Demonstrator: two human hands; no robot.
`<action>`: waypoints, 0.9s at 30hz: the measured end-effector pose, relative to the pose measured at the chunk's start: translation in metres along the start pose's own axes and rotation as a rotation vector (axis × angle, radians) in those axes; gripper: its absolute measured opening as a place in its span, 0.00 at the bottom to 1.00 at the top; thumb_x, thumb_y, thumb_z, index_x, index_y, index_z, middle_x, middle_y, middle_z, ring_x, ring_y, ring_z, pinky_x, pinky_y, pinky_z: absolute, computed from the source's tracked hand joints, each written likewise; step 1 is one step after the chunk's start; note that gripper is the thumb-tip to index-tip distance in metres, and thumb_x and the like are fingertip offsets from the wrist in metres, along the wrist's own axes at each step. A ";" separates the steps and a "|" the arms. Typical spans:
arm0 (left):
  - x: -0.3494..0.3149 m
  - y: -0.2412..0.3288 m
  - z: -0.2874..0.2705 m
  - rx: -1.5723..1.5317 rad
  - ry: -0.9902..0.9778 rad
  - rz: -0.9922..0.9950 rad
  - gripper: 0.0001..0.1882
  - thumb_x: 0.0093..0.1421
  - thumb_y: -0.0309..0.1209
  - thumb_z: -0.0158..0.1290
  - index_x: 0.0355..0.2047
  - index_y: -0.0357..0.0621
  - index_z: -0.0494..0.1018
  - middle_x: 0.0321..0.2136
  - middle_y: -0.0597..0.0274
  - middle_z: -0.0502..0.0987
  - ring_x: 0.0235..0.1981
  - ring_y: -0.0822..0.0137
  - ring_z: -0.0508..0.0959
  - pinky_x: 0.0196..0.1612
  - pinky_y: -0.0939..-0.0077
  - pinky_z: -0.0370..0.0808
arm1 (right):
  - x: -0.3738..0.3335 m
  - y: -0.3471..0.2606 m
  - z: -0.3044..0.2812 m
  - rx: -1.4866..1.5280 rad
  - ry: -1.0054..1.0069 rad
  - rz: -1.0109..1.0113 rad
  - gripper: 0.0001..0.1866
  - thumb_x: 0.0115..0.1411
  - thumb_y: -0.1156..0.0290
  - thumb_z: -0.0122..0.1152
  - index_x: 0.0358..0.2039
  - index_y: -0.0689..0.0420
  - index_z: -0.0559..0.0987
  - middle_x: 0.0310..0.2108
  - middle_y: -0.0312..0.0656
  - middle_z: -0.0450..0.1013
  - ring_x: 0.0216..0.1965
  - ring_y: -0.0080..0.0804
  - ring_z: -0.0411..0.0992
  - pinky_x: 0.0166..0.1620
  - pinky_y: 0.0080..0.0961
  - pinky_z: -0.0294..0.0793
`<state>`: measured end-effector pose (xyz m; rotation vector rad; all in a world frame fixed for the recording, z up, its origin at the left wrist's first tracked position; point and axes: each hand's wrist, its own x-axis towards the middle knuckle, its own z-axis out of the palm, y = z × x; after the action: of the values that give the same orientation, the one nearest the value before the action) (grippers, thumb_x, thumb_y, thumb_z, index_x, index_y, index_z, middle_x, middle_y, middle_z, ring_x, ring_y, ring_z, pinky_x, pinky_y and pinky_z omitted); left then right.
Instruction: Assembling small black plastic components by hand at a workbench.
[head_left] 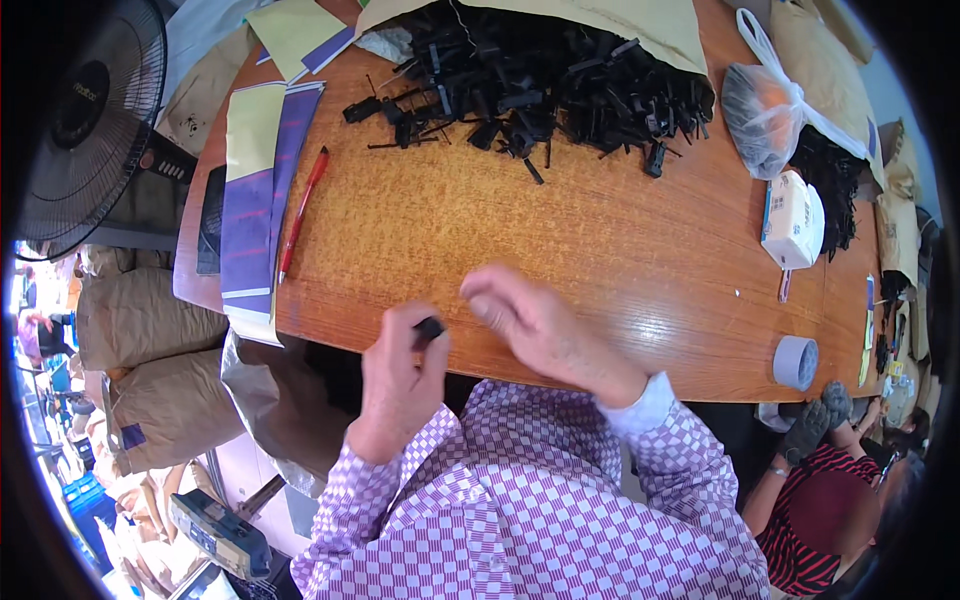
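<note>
At the near edge of the brown, worn wooden tabletop [450, 225]: one small black piece [429, 330] is held; its full shape is hidden by fingers and blur.
Left grip [393, 378]: the piece is grasped between thumb and fingers, with only a small end left showing. It could be dropped if the pinch is loosened or set too near one end.
Right grip [540, 325]: released, the fingers loosely curved and blurred, with nothing seen to be held. The piece could be knocked free if the two hands are brought together out of line.
Table edge: because the piece is held so near it, anything let slip could be lost in the purple-and-white checked clothing [560, 510] or the pale, wide-mouthed sack [255, 385] below left.
Black heap: tangled black plastic parts [520, 80] with thin stems are spilled from a brown paper sack [640, 25]. If one is tugged, neighbours could be dragged along or stems bent, since they appear interlocked.
Red pen [304, 212]: laid just beside long purple-and-yellow paper sheets [248, 215], it could be rolled away by a brushed sleeve.
Grey tape roll [795, 362]: placed near the edge at right, it could be nudged off by an elbow.
Black round fan [85, 100]: the sheets could be lifted by its draught; whether it is running cannot be told.
</note>
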<state>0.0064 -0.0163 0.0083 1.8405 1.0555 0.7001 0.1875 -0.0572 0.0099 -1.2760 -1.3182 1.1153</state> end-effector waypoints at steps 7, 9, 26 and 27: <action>-0.051 -0.035 -0.095 0.651 -0.045 -0.147 0.13 0.53 0.22 0.52 0.40 0.42 0.66 0.24 0.49 0.74 0.23 0.53 0.76 0.26 0.65 0.71 | 0.075 0.021 -0.077 -0.937 0.394 0.002 0.19 0.60 0.64 0.58 0.49 0.57 0.68 0.23 0.48 0.73 0.25 0.43 0.74 0.27 0.31 0.71; -0.059 -0.043 -0.107 0.810 -0.016 -0.111 0.14 0.54 0.22 0.52 0.42 0.42 0.68 0.32 0.51 0.75 0.26 0.55 0.77 0.29 0.64 0.72 | 0.085 0.036 -0.087 -0.899 0.393 -0.084 0.17 0.59 0.65 0.58 0.47 0.57 0.70 0.24 0.50 0.73 0.26 0.46 0.74 0.28 0.32 0.71; 0.036 -0.018 0.004 0.067 -0.146 0.255 0.22 0.53 0.22 0.54 0.49 0.43 0.65 0.41 0.52 0.71 0.30 0.57 0.79 0.31 0.69 0.77 | 0.064 0.026 -0.050 -0.666 0.335 0.105 0.10 0.64 0.70 0.52 0.41 0.62 0.73 0.22 0.35 0.69 0.25 0.19 0.67 0.29 0.18 0.67; 0.035 -0.022 0.007 0.064 -0.143 0.253 0.22 0.53 0.22 0.54 0.49 0.43 0.65 0.41 0.52 0.71 0.30 0.57 0.79 0.31 0.69 0.77 | 0.064 0.026 -0.049 -0.634 0.323 0.110 0.10 0.64 0.70 0.51 0.42 0.62 0.73 0.22 0.35 0.69 0.25 0.19 0.67 0.30 0.18 0.67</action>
<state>0.0202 0.0171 -0.0124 2.0694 0.7680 0.6754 0.2397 0.0079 -0.0071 -1.9158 -1.4102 0.5269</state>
